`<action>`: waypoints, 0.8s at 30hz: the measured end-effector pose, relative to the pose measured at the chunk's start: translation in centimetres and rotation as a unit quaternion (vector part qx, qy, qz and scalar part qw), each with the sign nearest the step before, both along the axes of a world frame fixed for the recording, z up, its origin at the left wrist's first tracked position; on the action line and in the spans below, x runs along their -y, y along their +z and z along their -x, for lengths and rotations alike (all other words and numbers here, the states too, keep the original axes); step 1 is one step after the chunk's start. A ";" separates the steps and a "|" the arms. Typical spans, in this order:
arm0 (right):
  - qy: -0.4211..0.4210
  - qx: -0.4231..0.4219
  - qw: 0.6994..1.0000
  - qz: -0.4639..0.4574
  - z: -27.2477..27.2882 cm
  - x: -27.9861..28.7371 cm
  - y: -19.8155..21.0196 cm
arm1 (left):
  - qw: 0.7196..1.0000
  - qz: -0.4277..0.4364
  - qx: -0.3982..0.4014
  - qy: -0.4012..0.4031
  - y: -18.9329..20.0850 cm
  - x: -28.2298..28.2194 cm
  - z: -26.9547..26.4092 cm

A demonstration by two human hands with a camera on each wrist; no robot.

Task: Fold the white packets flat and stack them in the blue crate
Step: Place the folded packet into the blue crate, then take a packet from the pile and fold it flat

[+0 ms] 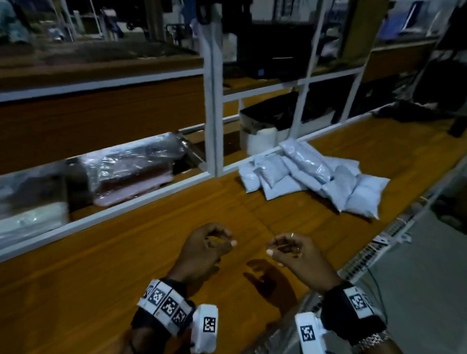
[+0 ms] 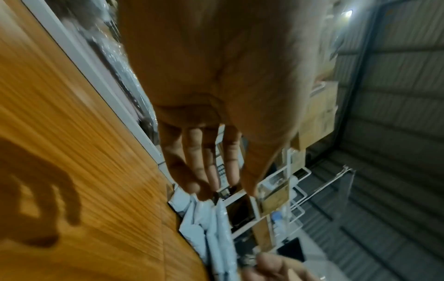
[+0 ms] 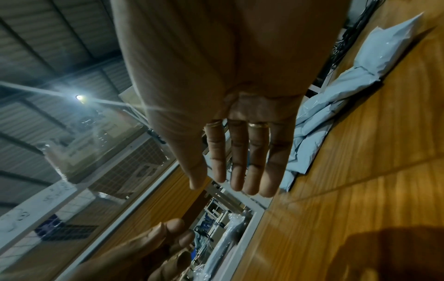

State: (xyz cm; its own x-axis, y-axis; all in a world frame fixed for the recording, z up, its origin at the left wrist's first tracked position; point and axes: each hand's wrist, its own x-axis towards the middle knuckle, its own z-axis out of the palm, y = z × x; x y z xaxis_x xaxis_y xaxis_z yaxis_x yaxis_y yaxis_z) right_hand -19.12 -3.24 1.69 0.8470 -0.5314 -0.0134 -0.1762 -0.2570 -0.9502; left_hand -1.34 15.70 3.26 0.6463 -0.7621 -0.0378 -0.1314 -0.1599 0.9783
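We hold both hands above the wooden table [image 1: 121, 277], near its front edge and close to each other but apart. Our left hand [image 1: 205, 248] looks loosely curled in the head view, thumb tip toward the fingertips; the left wrist view shows its fingers [image 2: 195, 157] fairly straight and slightly spread, and nothing lies in the palm. Our right hand [image 1: 291, 250] also looks loosely bent in the head view, while the right wrist view shows its fingers [image 3: 238, 152] straight and side by side, with rings on two of them. In the head view a thin, pale strand seems to run by the right thumb and fingers, but it is too fine and blurred for us to say what it is or whether the hand pinches it, so we cannot tell that hand's grip for certain. The white packets [image 1: 310, 174] lie in a loose, overlapping heap on the table, well apart from both hands, ahead and to the right, close to the white frame [image 1: 214, 120] of the shelving at the back of the table. Behind that frame, to the left, clear-wrapped bundles [image 1: 132, 168] sit on a lower shelf. The hands' shadows fall on the wood below them. No blue crate is plainly seen in any view.
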 end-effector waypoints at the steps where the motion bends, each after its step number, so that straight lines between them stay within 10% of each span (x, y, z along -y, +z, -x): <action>1: -0.005 0.004 1.000 0.002 -0.3 2.2 -0.3 | 1.000 -0.001 -0.008 -0.002 -0.3 2.1 -0.1; 15: -0.133 0.011 0.991 0.003 -6.2 21.7 -2.3 | 0.999 -0.013 -0.002 -0.030 -1.9 19.7 -3.9; 24: -0.188 -0.089 0.957 0.202 -14.4 33.7 -2.0 | 0.993 0.013 0.113 -0.040 -0.9 30.3 -10.0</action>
